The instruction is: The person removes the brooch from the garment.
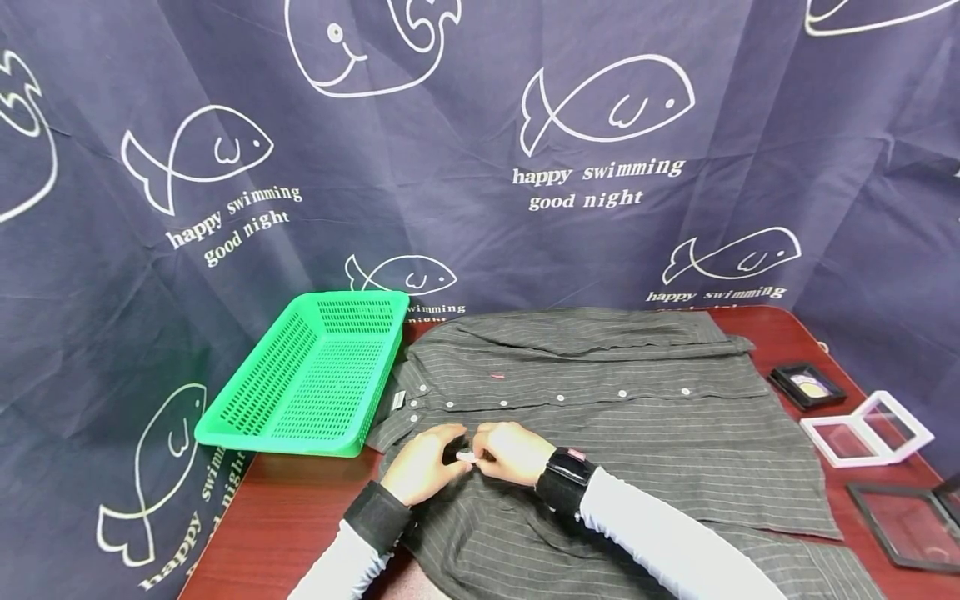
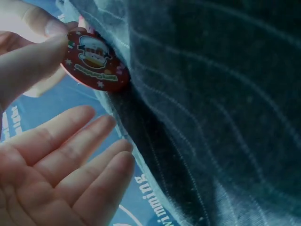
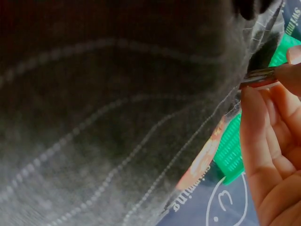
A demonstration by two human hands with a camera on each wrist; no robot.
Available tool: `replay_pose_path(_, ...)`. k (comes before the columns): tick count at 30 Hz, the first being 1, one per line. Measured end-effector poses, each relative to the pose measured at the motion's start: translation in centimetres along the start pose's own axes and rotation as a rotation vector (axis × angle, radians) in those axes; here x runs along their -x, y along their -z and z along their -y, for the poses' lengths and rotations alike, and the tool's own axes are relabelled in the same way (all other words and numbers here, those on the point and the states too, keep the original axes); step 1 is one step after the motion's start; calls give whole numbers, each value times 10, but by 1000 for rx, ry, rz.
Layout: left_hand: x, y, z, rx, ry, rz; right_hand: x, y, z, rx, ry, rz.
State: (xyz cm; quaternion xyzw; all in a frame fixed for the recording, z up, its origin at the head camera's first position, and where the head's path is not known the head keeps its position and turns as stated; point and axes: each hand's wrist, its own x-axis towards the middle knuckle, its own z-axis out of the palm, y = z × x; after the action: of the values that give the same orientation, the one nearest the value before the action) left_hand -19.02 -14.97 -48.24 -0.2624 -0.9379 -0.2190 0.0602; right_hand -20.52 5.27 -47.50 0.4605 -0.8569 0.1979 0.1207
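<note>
A dark grey pinstriped button-up shirt [image 1: 637,450] lies spread across the table, collar to the left. At its near upper part both hands meet over a small round badge [image 2: 101,59], red with a cartoon figure and lettering. My right hand [image 1: 512,452] pinches the badge's edge between thumb and finger, best seen in the right wrist view. The left hand [image 1: 422,467] has its thumb at the badge's rim, while its other fingers [image 2: 70,150] extend straight below in the left wrist view. Shirt fabric stands raised right beside the badge; the badge's back is largely hidden.
A green plastic basket [image 1: 392,375] stands at the table's left. Along the right side lie a small black case [image 1: 780,379], an opened white-framed case [image 1: 885,460] and a dark-framed one [image 1: 873,533]. A fish-print curtain [image 1: 480,167] hangs behind the red-brown table [image 1: 262,517].
</note>
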Motion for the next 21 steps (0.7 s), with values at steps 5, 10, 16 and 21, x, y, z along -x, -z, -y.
replay_pose_path(5,-1,3,-2,16,11,-43,0,2,0,-36,-37,-2)
replay_pose_path(10,-2,2,-2,-14,0,-49,0,3,1,-51,-81,-15)
replay_pose_path(16,-3,1,-1,-47,-40,-90,0,1,1,-51,-127,-38)
replay_pose_path(21,-4,1,-1,-44,-61,-112,1,0,0,-49,-137,-49)
